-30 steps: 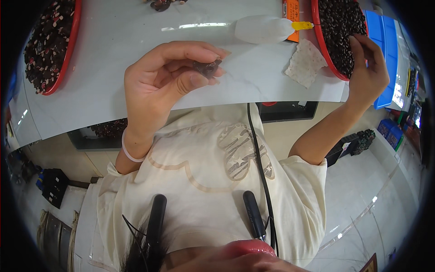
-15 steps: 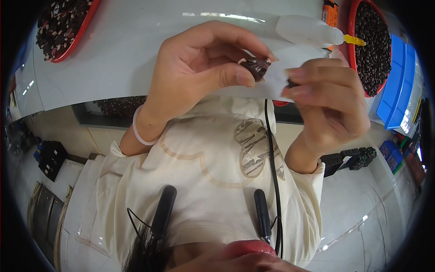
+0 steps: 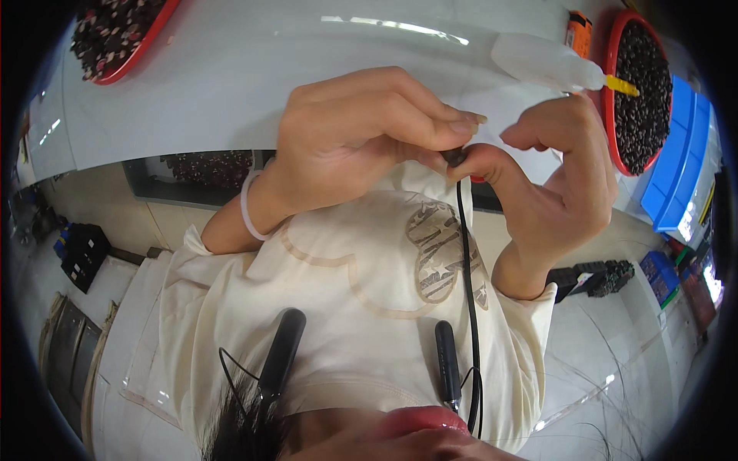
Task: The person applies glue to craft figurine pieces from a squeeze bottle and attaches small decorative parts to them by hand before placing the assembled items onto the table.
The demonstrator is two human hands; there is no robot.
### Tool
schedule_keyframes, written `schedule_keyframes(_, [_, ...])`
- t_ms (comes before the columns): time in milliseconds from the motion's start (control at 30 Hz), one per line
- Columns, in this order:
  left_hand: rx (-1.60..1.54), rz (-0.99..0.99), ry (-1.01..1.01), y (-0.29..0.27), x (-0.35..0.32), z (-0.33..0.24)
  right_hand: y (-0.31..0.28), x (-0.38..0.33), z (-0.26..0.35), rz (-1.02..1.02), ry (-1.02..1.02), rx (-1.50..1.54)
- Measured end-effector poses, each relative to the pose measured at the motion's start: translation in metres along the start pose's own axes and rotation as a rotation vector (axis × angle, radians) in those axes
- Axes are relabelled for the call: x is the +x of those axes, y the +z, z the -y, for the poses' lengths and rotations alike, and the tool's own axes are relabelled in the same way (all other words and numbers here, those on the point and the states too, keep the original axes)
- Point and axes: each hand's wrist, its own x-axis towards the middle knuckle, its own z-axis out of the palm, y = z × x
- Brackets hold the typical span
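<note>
Between the fingertips of my left hand (image 3: 350, 131) is a small glossy dark brown piece (image 3: 453, 157), mostly covered by the fingers. The thumb of my right hand (image 3: 573, 165) presses against the exposed end of this piece. My right index finger is bent and stands apart from the thumb, with nothing visible between them. Both hands are over the table's near edge, in front of my shirt. The exact kind of the piece cannot be made out.
A red tray (image 3: 146, 54) of dark and pinkish bits is at the far left. On the right are a clear squeeze bottle (image 3: 542, 61) with yellow tip, an orange box (image 3: 579, 33), a red tray (image 3: 613, 115) of small dark pieces and a blue bin (image 3: 680, 154). A black cable (image 3: 470, 276) hangs before my shirt.
My hands have come together. The left has turned and lowered with the dark piece, and the right, which pinched a small dark bit, has parted its fingers and set its thumb against the piece.
</note>
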Motion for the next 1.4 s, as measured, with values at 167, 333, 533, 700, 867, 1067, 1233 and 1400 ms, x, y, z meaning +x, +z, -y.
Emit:
schedule_keyframes(167, [-0.023, 0.012, -0.168, -0.008, 0.003, -0.009, -0.001, 0.000, 0.003, 0.069, 0.188, 0.018])
schedule_keyframes(333, [0.625, -0.143, 0.206, -0.067, 0.032, -0.027, -0.011, -0.011, 0.005, 0.030, 0.284, 0.133])
schedule_keyframes(533, [1.458, -0.261, 0.095, -0.139, 0.062, -0.057, -0.012, -0.015, 0.001, 0.075, 0.240, 0.184])
schedule_keyframes(700, [1.513, -0.320, -0.172, -0.136, 0.070, -0.070, -0.018, -0.017, 0.001, 0.080, 0.255, 0.149])
schedule_keyframes(867, [1.518, -0.266, -0.230, -0.102, 0.086, -0.094, -0.023, -0.020, -0.001, 0.025, 0.288, 0.102])
schedule_keyframes(1067, [1.148, 0.233, -0.113, -0.077, 0.108, -0.053, -0.024, -0.019, 0.002, 0.043, 0.235, 0.110])
schedule_keyframes(1233, [1.359, 0.274, -0.024, -0.064, 0.105, -0.058, -0.036, -0.024, -0.003, 0.043, 0.247, 0.084])
schedule_keyframes(1400, [1.074, 0.143, -0.286, -0.078, 0.098, -0.045, -0.043, -0.026, -0.019, -0.107, 0.272, 0.080])
